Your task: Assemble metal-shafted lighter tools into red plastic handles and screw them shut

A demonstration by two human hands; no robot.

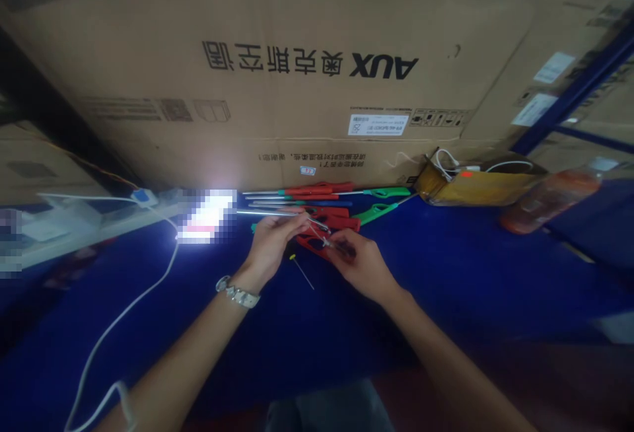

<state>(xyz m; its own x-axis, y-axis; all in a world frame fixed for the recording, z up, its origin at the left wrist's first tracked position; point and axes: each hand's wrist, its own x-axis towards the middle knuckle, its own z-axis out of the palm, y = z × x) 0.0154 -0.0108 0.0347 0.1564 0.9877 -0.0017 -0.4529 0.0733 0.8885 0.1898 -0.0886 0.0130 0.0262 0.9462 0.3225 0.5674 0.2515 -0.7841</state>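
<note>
My left hand (273,240), a watch (236,293) on its wrist, is pinched on a thin metal part (317,224) over the blue table (446,267). My right hand (359,261) is closed around a small metal-tipped tool (331,243) right beside it. Both hands hover just above a pile of screwdrivers (327,204) with red, green and blue handles. A thin pin with a yellow end (300,269) lies on the cloth between my wrists.
A large AUX cardboard box (307,75) stands along the table's back. A lit phone (207,215) with a white cable (123,313) lies left. A yellow packet (475,184) and an orange bottle (549,199) lie right.
</note>
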